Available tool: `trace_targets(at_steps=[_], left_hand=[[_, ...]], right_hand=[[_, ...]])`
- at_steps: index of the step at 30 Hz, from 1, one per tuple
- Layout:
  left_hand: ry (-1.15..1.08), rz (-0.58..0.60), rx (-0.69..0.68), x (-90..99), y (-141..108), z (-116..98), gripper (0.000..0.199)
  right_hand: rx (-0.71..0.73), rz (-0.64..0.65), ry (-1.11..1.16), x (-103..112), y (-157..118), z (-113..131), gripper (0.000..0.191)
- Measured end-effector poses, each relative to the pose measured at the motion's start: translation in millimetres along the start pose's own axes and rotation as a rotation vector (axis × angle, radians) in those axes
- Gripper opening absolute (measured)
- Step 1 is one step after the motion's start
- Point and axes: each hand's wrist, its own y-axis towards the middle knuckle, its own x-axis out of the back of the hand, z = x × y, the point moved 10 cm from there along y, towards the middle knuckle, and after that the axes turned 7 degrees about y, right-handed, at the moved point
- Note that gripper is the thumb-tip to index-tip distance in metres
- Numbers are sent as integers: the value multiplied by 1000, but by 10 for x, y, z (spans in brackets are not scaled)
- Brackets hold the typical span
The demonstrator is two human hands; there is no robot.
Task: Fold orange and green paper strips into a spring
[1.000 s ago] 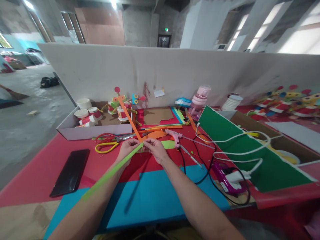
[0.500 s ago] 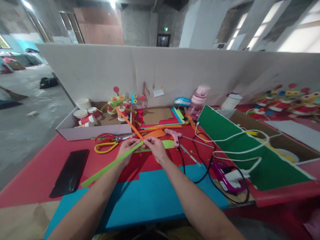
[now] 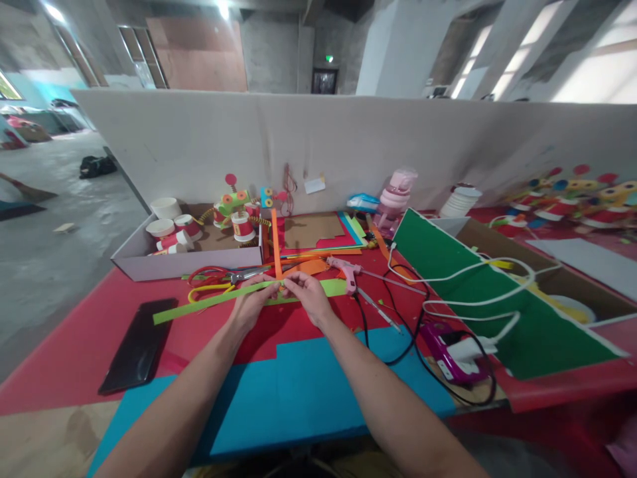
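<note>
Both hands pinch the spot where a long green paper strip [image 3: 199, 305] and an orange paper strip [image 3: 277, 242] meet. The green strip reaches out to the left over a black phone [image 3: 139, 345], while the orange one points away from me. My left hand [image 3: 252, 300] is closed on the green strip, with its fingertips at the joint. My right hand [image 3: 304, 293] is closed on the same joint from the other side; the fingers partly hide the fold. Just beyond the hands lie an orange paper piece [image 3: 309, 267] and a light green piece [image 3: 334, 287].
Left of the hands lie yellow-handled scissors [image 3: 212, 292]. A pink glue gun [image 3: 348, 272] with a black cord rests to the right. Behind stands a box [image 3: 199, 264] with paper cups and a paper figure [image 3: 239, 202]. A green panel [image 3: 478, 305] carries white cables.
The green strip's free end has swung up and slightly left. The orange strip has turned from leaning left to nearly straight away from me. Both hands stay at the joint.
</note>
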Motion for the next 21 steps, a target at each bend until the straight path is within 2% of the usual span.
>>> trace_targets(at_steps=[4,10,17,21], left_hand=[[135,22,-9,18,2,-48,21],[9,37,82,-19,28,69,27],[39,49,88,-20,45,115,31],[6,47,65,-31,35,66,32]], right_hand=[[-36,45,-18,3,-3,-19,30],[-70,32,24,-1,-16,-48,32],[-84,10,15,26,-8,-78,34],[-65,-26,-11,60,-3,-69,34]])
